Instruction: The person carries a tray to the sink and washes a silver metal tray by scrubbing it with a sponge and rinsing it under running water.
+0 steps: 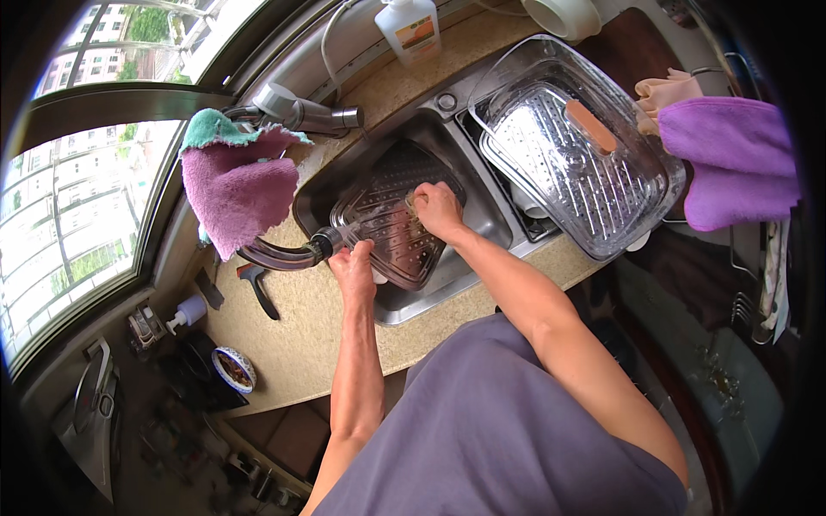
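A stainless-steel sink lies before me, with a perforated drain tray tilted inside it. My left hand grips the near-left edge of the tray, thumb on top, right beside the faucet spout. Water runs from the spout onto the tray. Pressed to the tray's middle, my right hand is closed on a yellowish scrubber, mostly hidden by the fingers.
On the right stands a clear plastic bin with an orange-brown piece. Pink towel drapes the faucet. A squeegee and patterned bowl sit left. Behind stands a white bottle; a purple towel hangs right.
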Demonstrator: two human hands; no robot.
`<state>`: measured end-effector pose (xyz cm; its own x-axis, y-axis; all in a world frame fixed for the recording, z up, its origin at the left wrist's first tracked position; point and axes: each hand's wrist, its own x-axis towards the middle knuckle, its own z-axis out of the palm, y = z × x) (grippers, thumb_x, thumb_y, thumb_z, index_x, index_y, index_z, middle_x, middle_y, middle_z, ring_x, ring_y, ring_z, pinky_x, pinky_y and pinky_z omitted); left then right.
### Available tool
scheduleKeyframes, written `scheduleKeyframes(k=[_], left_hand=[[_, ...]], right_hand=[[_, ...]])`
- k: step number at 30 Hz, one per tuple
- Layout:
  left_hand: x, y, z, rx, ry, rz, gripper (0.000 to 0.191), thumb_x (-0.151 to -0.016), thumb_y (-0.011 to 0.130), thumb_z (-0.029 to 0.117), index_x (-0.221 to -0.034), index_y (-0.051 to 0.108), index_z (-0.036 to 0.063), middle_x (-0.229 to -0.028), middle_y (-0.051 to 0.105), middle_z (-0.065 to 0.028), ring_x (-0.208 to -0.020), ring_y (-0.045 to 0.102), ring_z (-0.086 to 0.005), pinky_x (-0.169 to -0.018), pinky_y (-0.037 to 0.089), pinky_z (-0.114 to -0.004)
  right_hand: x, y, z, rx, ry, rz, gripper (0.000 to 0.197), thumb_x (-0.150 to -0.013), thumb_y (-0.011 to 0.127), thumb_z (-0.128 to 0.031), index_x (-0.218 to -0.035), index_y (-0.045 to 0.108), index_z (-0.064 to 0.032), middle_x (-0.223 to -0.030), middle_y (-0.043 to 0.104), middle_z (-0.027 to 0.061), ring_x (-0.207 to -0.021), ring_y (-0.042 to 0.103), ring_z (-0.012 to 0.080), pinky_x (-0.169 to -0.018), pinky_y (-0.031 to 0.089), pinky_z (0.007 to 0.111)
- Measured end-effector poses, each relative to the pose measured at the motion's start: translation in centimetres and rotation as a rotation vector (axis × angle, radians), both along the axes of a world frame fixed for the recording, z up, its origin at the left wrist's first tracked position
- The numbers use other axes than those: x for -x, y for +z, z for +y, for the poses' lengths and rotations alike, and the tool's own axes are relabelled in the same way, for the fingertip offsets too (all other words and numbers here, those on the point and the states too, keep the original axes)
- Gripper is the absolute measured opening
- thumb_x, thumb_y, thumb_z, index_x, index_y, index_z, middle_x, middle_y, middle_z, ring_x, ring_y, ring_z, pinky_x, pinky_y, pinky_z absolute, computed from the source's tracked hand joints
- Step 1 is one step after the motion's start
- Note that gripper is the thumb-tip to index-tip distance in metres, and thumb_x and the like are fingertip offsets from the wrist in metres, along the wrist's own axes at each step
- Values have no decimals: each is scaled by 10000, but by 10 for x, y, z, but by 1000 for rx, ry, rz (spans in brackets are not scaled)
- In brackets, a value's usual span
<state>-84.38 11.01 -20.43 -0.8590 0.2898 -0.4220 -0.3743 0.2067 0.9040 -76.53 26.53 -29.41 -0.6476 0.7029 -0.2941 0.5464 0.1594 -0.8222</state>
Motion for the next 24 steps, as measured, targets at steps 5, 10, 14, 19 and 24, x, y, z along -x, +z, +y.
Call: scheduleKeyframes(k=[5, 10, 14, 19, 24], left_hand=[[15, 27, 35, 110, -179, 63, 242, -976, 577, 129, -1157, 579, -31, -1031, 640, -85, -906, 575, -139, -803, 487, -302], [38, 19, 40, 154, -262, 204, 239, -1002, 535, 153, -1133, 593, -37, -922, 631, -57, -803, 562, -122, -716, 471, -284], [46, 17, 49, 366, -395, 455, 232, -963, 570, 163, -1058, 625, -41, -790, 658, -89, -703, 598, -152, -656, 489, -316], [47, 33, 68, 583, -427, 837, 270, -947, 595, 188, -1119, 618, -19, -827, 698, -219, -757, 697, -352, -683, 527, -439], [45, 42, 79, 817, -533, 879, 317, -959, 603, 298, -1062, 565, 0, -773, 677, -269, -742, 675, -458, -678, 537, -520]], right_hand=[[44, 43, -3, 14, -34, 402, 180, -836, 656, -137, -972, 727, -42, -914, 653, 165, -907, 644, 321, -838, 521, 387], [30, 75, -33, 48, -13, 613, 222, -840, 666, -102, -1049, 712, -44, -1018, 632, 162, -1009, 619, 316, -895, 509, 374], [-19, 16, -16, -29, -116, 331, 217, -847, 650, -107, -1052, 710, -71, -1002, 641, 165, -1004, 608, 336, -901, 505, 403], [-6, 68, -34, 33, -103, 435, 203, -878, 607, -127, -1050, 696, -68, -948, 646, 165, -965, 598, 333, -886, 498, 414], [3, 35, -11, 18, -207, 196, 157, -860, 590, -87, -995, 664, -51, -948, 640, 172, -968, 590, 357, -880, 496, 429]])
